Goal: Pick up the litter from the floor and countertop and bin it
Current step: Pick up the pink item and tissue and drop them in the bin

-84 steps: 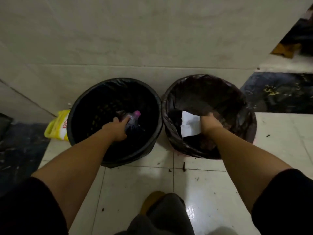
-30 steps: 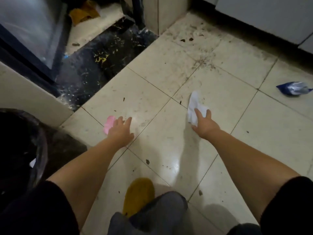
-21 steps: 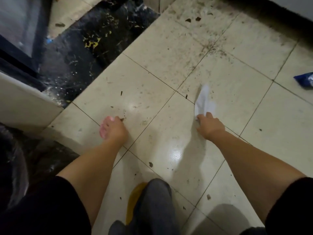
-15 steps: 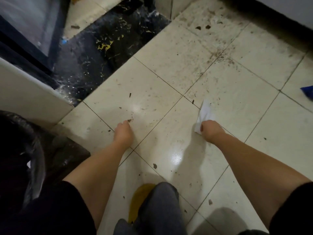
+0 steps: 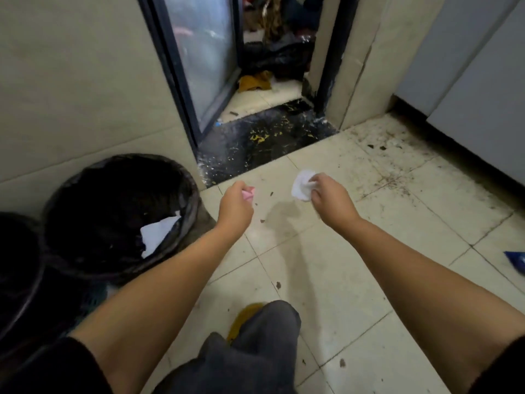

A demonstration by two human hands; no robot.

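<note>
Head view shows left hand [image 5: 235,206] pinching a small pink scrap [image 5: 249,193], right hand [image 5: 331,199] pinching soft crumpled white tissue [image 5: 302,184], both raised.

No legible text, label or number can be read anywhere, though small print may be blurred.

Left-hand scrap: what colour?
Pink; the scrap pokes out of the closed left hand, seen in the head view.
</note>
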